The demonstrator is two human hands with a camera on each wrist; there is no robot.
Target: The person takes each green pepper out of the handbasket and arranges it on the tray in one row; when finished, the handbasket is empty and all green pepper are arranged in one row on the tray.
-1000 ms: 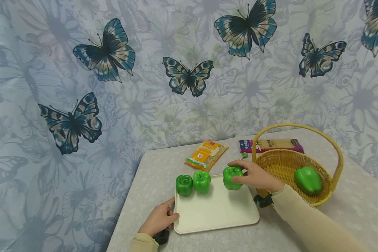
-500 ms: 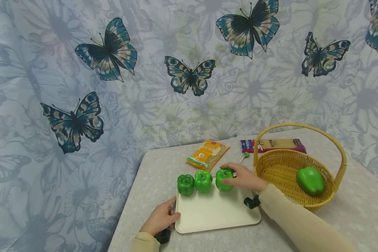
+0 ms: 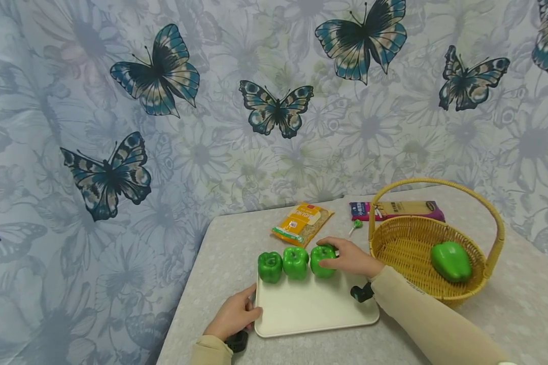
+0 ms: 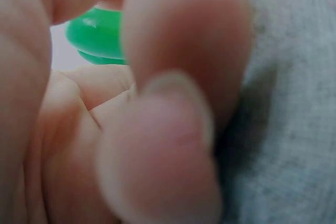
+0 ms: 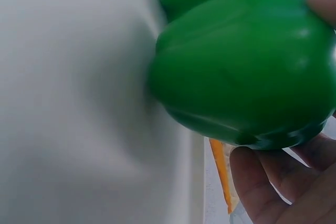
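Note:
Three green bell peppers line the far side of a cream rectangular tray [image 3: 315,309]. My right hand [image 3: 353,258] grips the rightmost bell pepper [image 3: 319,261] from above, thumb on the near side and fingers behind. In the right wrist view that pepper [image 5: 241,66] sits low against the tray, fingertips around it. Beside it stand the middle bell pepper [image 3: 296,263] and the darker left bell pepper [image 3: 270,267]. My left hand [image 3: 233,314] holds the tray's left edge, thumb at the rim. Curled fingers [image 4: 168,156] fill the left wrist view.
A yellow wicker basket [image 3: 411,243] with a tall handle stands at the right, holding another green bell pepper [image 3: 451,261]. Behind the tray lie an orange food packet [image 3: 303,224], a green-topped lollipop [image 3: 357,224] and a long purple package [image 3: 402,210]. A butterfly-patterned wall backs the table.
My right hand has moved left along the tray with its bell pepper, bringing it close to the middle one. The left hand stays at the tray's edge.

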